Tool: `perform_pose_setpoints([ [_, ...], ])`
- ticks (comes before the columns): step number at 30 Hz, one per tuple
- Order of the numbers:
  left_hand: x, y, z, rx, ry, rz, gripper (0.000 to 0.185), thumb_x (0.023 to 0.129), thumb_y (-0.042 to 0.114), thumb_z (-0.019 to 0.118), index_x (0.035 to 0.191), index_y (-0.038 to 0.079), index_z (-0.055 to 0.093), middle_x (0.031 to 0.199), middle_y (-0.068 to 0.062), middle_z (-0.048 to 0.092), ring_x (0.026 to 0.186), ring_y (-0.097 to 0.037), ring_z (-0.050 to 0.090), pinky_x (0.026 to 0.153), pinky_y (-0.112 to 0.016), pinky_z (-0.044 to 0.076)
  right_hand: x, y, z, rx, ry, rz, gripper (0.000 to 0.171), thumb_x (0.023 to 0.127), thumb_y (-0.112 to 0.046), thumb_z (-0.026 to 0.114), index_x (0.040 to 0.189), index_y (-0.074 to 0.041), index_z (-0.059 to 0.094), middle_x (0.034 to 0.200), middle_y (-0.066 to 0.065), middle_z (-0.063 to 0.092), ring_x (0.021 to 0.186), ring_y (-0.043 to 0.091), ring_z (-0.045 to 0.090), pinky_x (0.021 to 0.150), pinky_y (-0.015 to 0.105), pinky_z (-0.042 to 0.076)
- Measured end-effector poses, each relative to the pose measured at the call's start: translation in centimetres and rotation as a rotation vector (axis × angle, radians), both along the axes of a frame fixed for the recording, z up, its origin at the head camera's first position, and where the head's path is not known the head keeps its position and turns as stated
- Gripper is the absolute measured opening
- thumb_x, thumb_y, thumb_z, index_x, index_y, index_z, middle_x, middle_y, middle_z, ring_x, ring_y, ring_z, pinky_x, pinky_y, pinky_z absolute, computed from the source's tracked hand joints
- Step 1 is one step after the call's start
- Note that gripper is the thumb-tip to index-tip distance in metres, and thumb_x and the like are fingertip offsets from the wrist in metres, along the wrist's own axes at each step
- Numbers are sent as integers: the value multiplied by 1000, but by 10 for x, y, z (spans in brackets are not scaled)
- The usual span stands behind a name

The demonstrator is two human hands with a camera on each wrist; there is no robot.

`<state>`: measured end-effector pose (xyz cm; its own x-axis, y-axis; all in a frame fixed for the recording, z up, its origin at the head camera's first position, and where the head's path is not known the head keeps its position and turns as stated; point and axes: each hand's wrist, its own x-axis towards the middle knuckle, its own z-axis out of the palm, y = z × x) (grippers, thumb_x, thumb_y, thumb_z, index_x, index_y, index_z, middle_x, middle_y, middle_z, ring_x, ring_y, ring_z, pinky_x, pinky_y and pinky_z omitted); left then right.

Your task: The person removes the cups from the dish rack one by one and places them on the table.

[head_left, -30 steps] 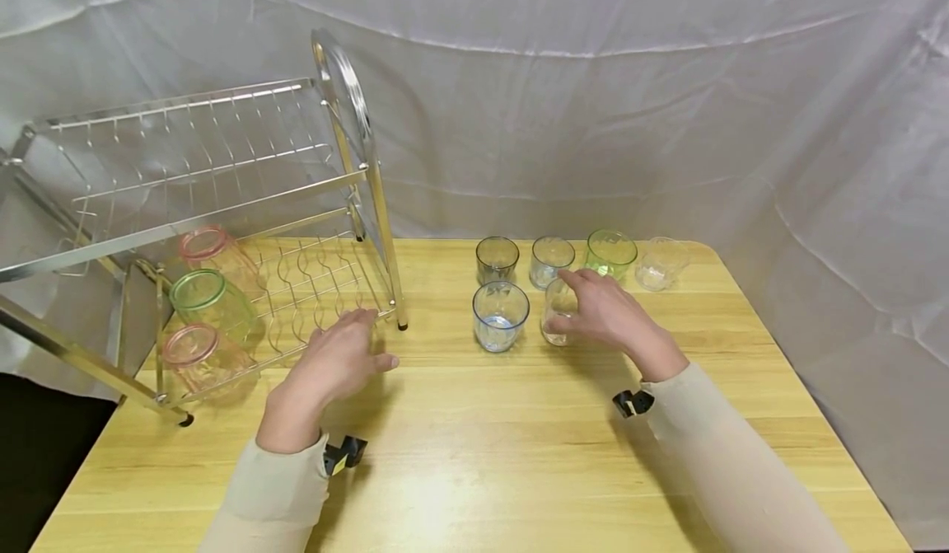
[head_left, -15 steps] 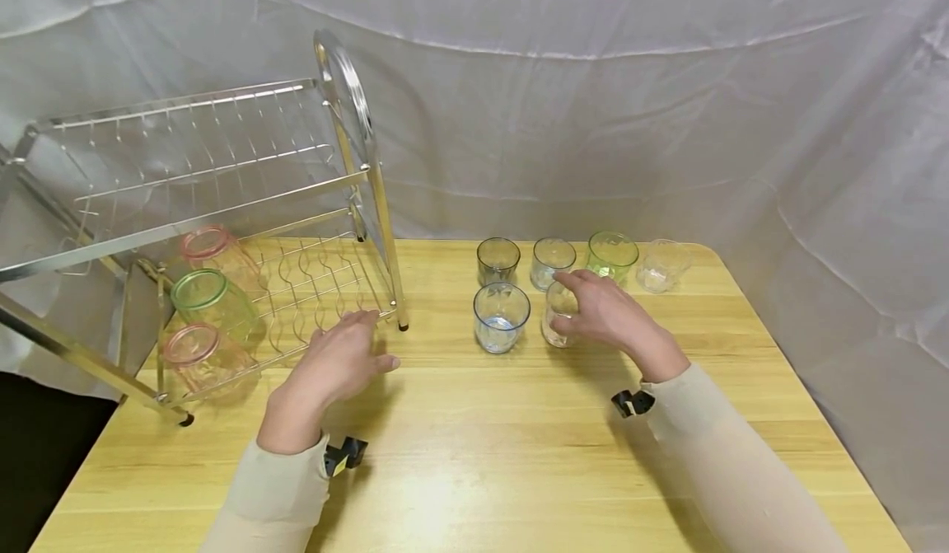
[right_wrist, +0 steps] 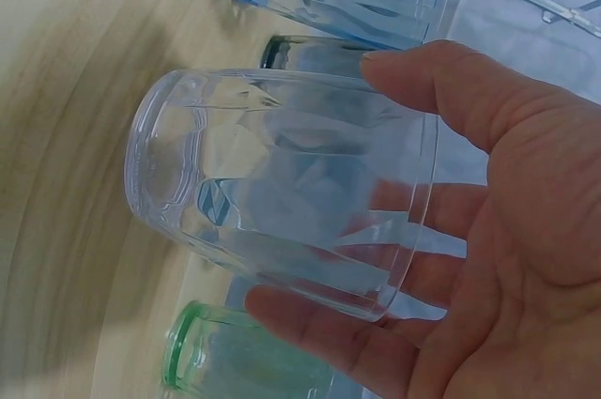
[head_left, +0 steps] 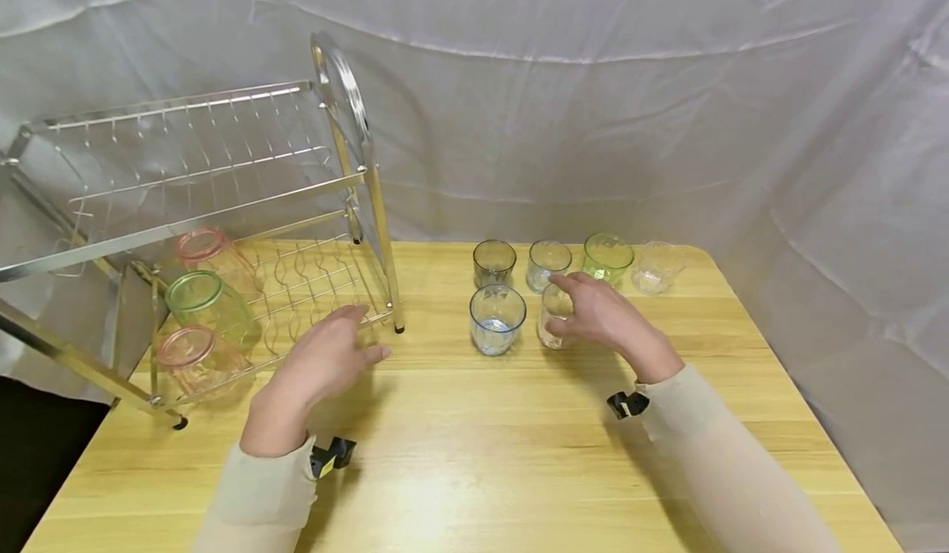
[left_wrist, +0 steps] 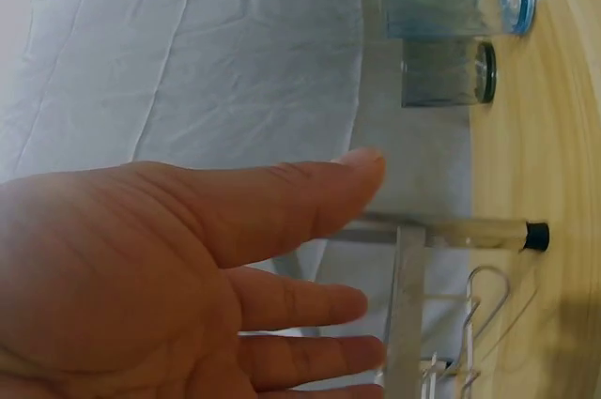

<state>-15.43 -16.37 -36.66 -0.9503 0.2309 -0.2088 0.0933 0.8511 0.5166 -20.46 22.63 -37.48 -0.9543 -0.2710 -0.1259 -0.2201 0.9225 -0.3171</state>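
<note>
while the clear glass (right_wrist: 282, 183) stands upright on the table (head_left: 474, 454), just right of the blue-rimmed glass (head_left: 497, 326) in the near row, the person's right hand (head_left: 604, 316) holds it from above and right. fingers spread apart and curved round its upper part: thumb on the near left side, the others along the far and right sides; whether every fingertip presses on the wall, cannot tell. left hand (head_left: 319, 361): fingers extended, thumb held well out, fingertips just beside the near right edge of the wire rack (head_left: 380, 231); contact unclear. far row, left to right: dark glass (head_left: 493, 263), pale blue glass (head_left: 547, 264), green glass (head_left: 604, 261), far-right glass (head_left: 655, 269). on the rack's lower tier, left: three tinted tumblers (head_left: 215, 310), tilted.
</note>
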Motion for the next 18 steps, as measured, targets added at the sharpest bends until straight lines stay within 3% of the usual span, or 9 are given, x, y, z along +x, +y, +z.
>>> perform_pose_setpoints([
  [9,1,-42,29,-101,141,59,79,101,37,70,159,-3,37,159,-36,40,142,-60,40,116,-73,34,1,-2,0,9,8,-8,82,91,-33,73,162,-8,40,160,28,44,141,57,46,115,70,41],
  [15,0,-86,46,-209,117,104,75,100,38,70,153,-6,42,152,-42,42,134,-67,40,107,-78,37,0,-3,0,16,14,-5,82,91,-33,73,162,-7,41,159,28,46,140,56,48,114,69,42],
  [18,-3,-108,51,-270,101,93,73,99,38,70,148,-10,45,145,-43,47,129,-66,43,104,-79,37,-1,-3,-1,19,12,-5,82,91,-33,73,162,-7,41,159,28,46,140,56,48,114,68,42],
])
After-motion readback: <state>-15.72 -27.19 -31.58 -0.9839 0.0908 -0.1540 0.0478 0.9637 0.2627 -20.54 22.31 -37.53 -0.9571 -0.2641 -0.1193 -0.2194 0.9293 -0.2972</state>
